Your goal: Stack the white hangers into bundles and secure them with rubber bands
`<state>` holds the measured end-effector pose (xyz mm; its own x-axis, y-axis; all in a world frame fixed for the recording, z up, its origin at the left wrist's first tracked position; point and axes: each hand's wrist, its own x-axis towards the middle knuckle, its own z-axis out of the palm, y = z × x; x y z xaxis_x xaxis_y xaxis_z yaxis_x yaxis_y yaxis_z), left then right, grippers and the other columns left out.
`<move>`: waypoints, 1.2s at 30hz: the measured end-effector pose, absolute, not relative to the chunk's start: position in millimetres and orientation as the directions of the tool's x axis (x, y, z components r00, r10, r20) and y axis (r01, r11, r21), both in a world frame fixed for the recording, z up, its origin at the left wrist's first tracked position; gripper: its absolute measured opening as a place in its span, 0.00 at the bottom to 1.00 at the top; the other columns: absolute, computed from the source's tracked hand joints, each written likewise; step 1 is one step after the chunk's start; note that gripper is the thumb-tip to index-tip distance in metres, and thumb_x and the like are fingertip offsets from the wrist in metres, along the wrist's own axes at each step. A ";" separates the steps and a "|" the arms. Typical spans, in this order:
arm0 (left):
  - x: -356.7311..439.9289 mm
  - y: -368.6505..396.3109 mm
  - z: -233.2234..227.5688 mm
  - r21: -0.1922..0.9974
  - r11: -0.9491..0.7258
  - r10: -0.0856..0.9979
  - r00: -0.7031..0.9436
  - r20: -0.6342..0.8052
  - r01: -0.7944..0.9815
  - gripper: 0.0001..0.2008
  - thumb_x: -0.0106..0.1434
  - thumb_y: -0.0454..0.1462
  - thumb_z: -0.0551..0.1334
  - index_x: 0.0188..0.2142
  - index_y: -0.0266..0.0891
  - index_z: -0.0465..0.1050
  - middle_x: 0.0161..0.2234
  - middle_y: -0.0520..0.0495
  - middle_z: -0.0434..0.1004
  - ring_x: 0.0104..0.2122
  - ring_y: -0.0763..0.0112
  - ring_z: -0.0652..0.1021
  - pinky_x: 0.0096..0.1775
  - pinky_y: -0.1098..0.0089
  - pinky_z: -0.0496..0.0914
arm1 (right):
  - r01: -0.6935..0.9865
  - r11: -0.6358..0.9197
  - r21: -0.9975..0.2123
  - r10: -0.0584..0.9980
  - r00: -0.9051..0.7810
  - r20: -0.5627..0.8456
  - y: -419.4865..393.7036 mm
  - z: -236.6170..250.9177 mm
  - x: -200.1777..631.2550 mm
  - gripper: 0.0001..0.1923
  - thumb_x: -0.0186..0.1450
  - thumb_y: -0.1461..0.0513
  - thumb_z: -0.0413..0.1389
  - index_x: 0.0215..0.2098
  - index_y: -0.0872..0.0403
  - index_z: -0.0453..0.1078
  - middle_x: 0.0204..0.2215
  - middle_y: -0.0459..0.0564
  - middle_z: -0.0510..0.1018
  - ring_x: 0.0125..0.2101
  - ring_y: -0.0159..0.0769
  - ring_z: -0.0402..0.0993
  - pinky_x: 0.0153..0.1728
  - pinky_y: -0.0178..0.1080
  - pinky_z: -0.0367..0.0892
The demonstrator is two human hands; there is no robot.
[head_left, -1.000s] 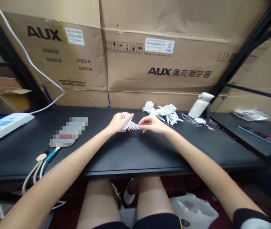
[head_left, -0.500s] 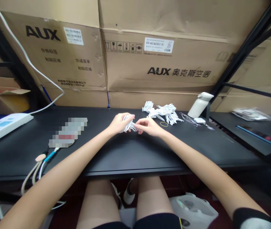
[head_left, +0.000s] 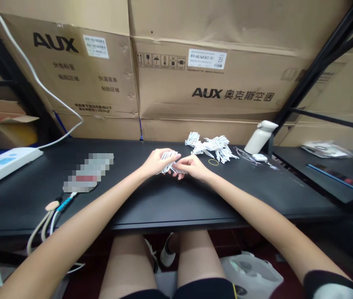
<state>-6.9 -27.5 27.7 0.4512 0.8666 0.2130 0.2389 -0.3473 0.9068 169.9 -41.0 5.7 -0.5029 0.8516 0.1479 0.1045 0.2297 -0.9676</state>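
The left hand (head_left: pixel 155 162) closes its grip around a bundle of white clips (head_left: pixel 169 161), and the right hand (head_left: pixel 191 167) pinches the bundle's end, just above the black surface (head_left: pixel 164 199). Beyond the bundle lies a loose pile of white clips (head_left: pixel 212 146), with a yellow rubber band (head_left: pixel 214 162) beside it.

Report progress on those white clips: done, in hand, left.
Done: no finished bundle can be told apart on the table. In hand: the left hand grips a bunch of white clips, and the right hand pinches its end. Left: a loose pile of clips and a yellow rubber band beside it.
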 end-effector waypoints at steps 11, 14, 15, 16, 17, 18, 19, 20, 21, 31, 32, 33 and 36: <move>-9.2 -24.3 25.9 0.891 -0.360 0.869 0.446 0.213 0.276 0.21 0.57 0.51 0.60 0.37 0.34 0.74 0.21 0.49 0.74 0.16 0.72 0.73 0.17 0.76 0.65 | 0.151 0.156 -0.976 0.832 -0.553 0.047 -40.3 3.7 168.8 0.27 0.57 0.45 0.57 0.38 0.61 0.75 0.30 0.56 0.81 0.24 0.33 0.78 0.25 0.32 0.70; -9.0 -24.3 26.5 0.868 -0.406 0.866 0.424 0.266 0.286 0.21 0.58 0.51 0.60 0.36 0.33 0.74 0.22 0.48 0.75 0.17 0.73 0.72 0.18 0.76 0.65 | 0.183 0.211 -0.960 0.832 -0.549 0.079 -43.3 3.1 165.8 0.26 0.56 0.45 0.59 0.35 0.61 0.75 0.26 0.54 0.80 0.22 0.33 0.76 0.24 0.32 0.70; -9.1 -24.1 26.7 0.852 -0.431 0.864 0.411 0.293 0.299 0.21 0.58 0.51 0.60 0.35 0.33 0.75 0.22 0.48 0.75 0.18 0.73 0.72 0.19 0.76 0.65 | 0.185 0.234 -0.954 0.836 -0.540 0.100 -44.3 2.2 164.3 0.26 0.55 0.45 0.59 0.33 0.61 0.74 0.25 0.53 0.80 0.22 0.32 0.76 0.24 0.33 0.70; -9.3 -23.8 26.8 0.836 -0.452 0.860 0.400 0.316 0.313 0.21 0.58 0.51 0.60 0.35 0.33 0.75 0.23 0.48 0.75 0.19 0.74 0.72 0.20 0.76 0.65 | 0.182 0.251 -0.951 0.838 -0.533 0.119 -45.1 1.1 162.9 0.25 0.55 0.45 0.60 0.32 0.61 0.73 0.23 0.52 0.79 0.21 0.32 0.75 0.23 0.33 0.70; -9.5 -23.4 26.7 0.824 -0.465 0.858 0.396 0.328 0.324 0.21 0.58 0.51 0.59 0.35 0.34 0.75 0.23 0.49 0.75 0.19 0.74 0.72 0.21 0.77 0.65 | 0.175 0.259 -0.950 0.838 -0.530 0.130 -45.7 -0.2 161.6 0.24 0.55 0.45 0.60 0.30 0.61 0.72 0.22 0.51 0.78 0.21 0.32 0.75 0.23 0.33 0.70; -9.7 -22.9 26.6 0.819 -0.469 0.856 0.399 0.329 0.332 0.21 0.58 0.51 0.59 0.35 0.34 0.76 0.23 0.49 0.75 0.19 0.74 0.72 0.21 0.77 0.65 | 0.167 0.258 -0.952 0.837 -0.531 0.134 -45.9 -1.3 160.7 0.24 0.55 0.45 0.59 0.29 0.60 0.71 0.21 0.50 0.78 0.20 0.32 0.75 0.23 0.33 0.70; -9.9 -22.3 26.2 0.818 -0.468 0.856 0.404 0.324 0.334 0.21 0.58 0.51 0.59 0.35 0.34 0.76 0.22 0.50 0.75 0.19 0.75 0.71 0.21 0.77 0.64 | 0.158 0.252 -0.955 0.833 -0.537 0.130 -46.0 -2.3 160.0 0.24 0.55 0.45 0.59 0.29 0.60 0.70 0.21 0.50 0.77 0.20 0.32 0.75 0.24 0.34 0.71; -10.0 -21.8 25.8 0.821 -0.464 0.856 0.408 0.318 0.333 0.21 0.58 0.51 0.59 0.35 0.34 0.76 0.22 0.50 0.74 0.19 0.75 0.71 0.20 0.77 0.64 | 0.154 0.242 -0.958 0.828 -0.548 0.121 -45.8 -2.9 159.7 0.24 0.56 0.45 0.59 0.28 0.60 0.70 0.20 0.50 0.77 0.20 0.32 0.75 0.24 0.34 0.71; -10.1 -21.4 25.4 0.825 -0.460 0.856 0.412 0.313 0.329 0.21 0.58 0.51 0.59 0.35 0.34 0.76 0.22 0.50 0.74 0.18 0.75 0.71 0.20 0.77 0.64 | 0.153 0.234 -0.960 0.822 -0.559 0.111 -45.5 -3.3 159.7 0.24 0.56 0.44 0.58 0.28 0.59 0.69 0.20 0.49 0.77 0.20 0.32 0.74 0.24 0.34 0.71; -10.2 -22.5 28.6 0.887 -0.374 0.867 0.442 0.231 0.271 0.20 0.58 0.51 0.60 0.34 0.35 0.74 0.18 0.50 0.72 0.15 0.73 0.70 0.15 0.76 0.62 | 0.214 0.302 -0.929 0.789 -0.604 0.117 -47.7 0.0 160.7 0.24 0.63 0.44 0.48 0.28 0.56 0.63 0.14 0.41 0.68 0.13 0.26 0.65 0.17 0.29 0.61; -10.8 -22.1 29.6 0.892 -0.367 0.867 0.444 0.225 0.266 0.20 0.57 0.51 0.60 0.34 0.35 0.74 0.18 0.51 0.72 0.14 0.73 0.71 0.15 0.76 0.62 | 0.234 0.319 -0.919 0.790 -0.601 0.121 -47.2 -0.1 161.1 0.24 0.64 0.44 0.48 0.28 0.55 0.64 0.14 0.41 0.68 0.12 0.25 0.63 0.16 0.29 0.58; -11.7 -21.2 30.6 0.899 -0.356 0.870 0.443 0.219 0.255 0.20 0.57 0.50 0.61 0.34 0.35 0.74 0.18 0.50 0.72 0.14 0.73 0.71 0.15 0.76 0.63 | 0.253 0.336 -0.907 0.795 -0.593 0.129 -46.2 -0.2 161.8 0.24 0.64 0.44 0.47 0.28 0.56 0.65 0.14 0.41 0.68 0.12 0.25 0.61 0.15 0.29 0.56; -16.9 -15.6 33.5 0.933 -0.298 0.900 0.385 0.203 0.204 0.18 0.57 0.49 0.62 0.35 0.34 0.73 0.18 0.50 0.73 0.14 0.73 0.71 0.16 0.75 0.63 | 0.292 0.387 -0.875 0.837 -0.509 0.200 -42.2 -0.2 165.5 0.26 0.66 0.44 0.43 0.29 0.57 0.67 0.14 0.42 0.69 0.11 0.24 0.59 0.16 0.30 0.55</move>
<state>-16.9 -15.6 33.5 0.3853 0.9002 0.2032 0.2040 -0.2978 0.9326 165.5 -42.2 -0.2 -0.5090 0.8372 0.1999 0.2923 0.3866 -0.8747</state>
